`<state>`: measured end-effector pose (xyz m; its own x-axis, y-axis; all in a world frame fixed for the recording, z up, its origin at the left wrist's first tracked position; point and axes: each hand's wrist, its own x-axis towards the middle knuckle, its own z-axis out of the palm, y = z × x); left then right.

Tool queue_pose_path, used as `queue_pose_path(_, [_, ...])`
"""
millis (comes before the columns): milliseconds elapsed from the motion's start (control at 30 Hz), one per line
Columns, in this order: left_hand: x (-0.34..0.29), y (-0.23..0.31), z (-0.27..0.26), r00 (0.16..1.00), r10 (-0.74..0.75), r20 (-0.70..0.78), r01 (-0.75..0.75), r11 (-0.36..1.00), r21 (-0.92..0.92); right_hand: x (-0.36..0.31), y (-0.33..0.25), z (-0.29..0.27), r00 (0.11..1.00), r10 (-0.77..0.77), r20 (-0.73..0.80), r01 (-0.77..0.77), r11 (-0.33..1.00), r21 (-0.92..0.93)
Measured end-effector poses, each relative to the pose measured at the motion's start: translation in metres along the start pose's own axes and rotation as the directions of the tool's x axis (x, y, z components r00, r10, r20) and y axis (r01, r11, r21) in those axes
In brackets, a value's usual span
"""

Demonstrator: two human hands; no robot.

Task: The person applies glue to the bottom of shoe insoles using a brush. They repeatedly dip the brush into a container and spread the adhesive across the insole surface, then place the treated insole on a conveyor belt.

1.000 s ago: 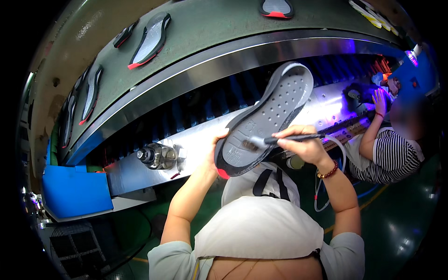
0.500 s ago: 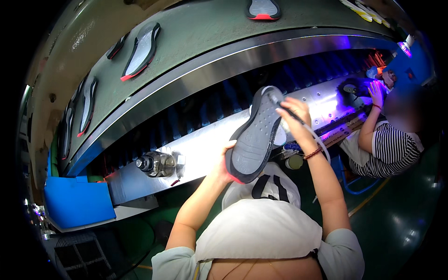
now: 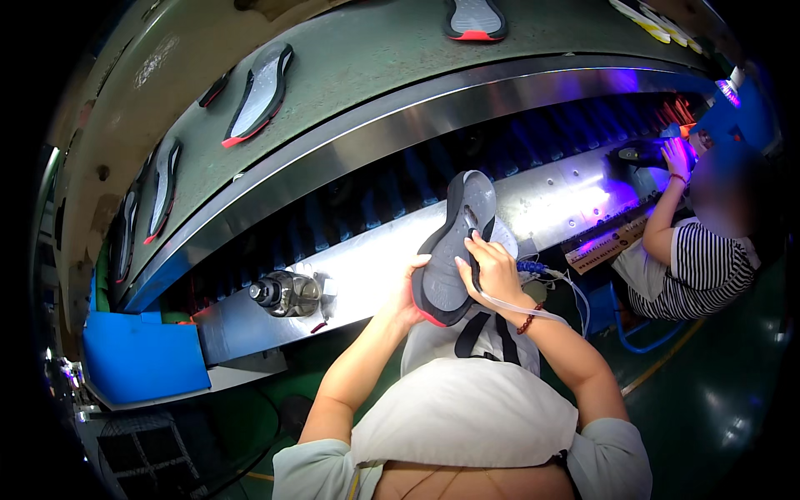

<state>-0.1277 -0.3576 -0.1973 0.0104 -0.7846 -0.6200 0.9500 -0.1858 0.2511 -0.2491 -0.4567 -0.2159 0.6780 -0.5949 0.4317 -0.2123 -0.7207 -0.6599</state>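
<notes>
My left hand (image 3: 408,293) grips the red-edged end of a grey shoe sole (image 3: 443,268) with a black rim, fingers wrapped under it and thumb on its side. The sole is tilted above the metal ledge, its far end pointing away from me. In my right hand (image 3: 498,272) is a slim, dark tube-fed brush (image 3: 475,235), pinched between the fingers. Its tip rests at the sole's inner face, around the middle of the far half. A clear tube (image 3: 527,312) runs from the brush past my right wrist.
More soles (image 3: 260,92) lie on the green belt (image 3: 358,58) beyond a metal rail (image 3: 333,125). A dark see-through bottle (image 3: 293,293) stands on the ledge (image 3: 367,279), left of my hands. At the right sits a person in a striped shirt (image 3: 708,267), handling a dark shoe (image 3: 640,153).
My right hand has drawn the brush nearer to me, from the sole's far end toward its middle. The sole has turned slightly more upright. The co-worker's hand and shoe have shifted.
</notes>
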Motion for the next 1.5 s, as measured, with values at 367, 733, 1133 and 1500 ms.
queue_pose_path(367, [-0.007, 0.011, -0.016, 0.996, -0.026, 0.081, 0.031, 0.998, -0.061, 0.000, 0.003, -0.048, 0.860, 0.245, 0.448, -0.503, 0.563, 0.656])
queue_pose_path(733, [-0.002, 0.007, -0.003, 0.986, -0.017, 0.163, 0.041, 0.989, -0.145, -0.015, 0.019, -0.037, 0.746, 0.475, 0.466, -0.536, 0.013, 0.844])
queue_pose_path(1133, [0.003, 0.006, 0.000, 0.998, -0.027, 0.065, 0.034, 0.993, -0.116, -0.030, 0.010, -0.024, 0.995, -0.104, 0.010, 0.093, 0.924, 0.371])
queue_pose_path(1500, [0.003, 0.003, -0.002, 0.998, 0.003, 0.061, 0.003, 0.996, -0.093, -0.024, 0.031, -0.019, 0.986, -0.167, 0.018, 0.154, 0.943, 0.296])
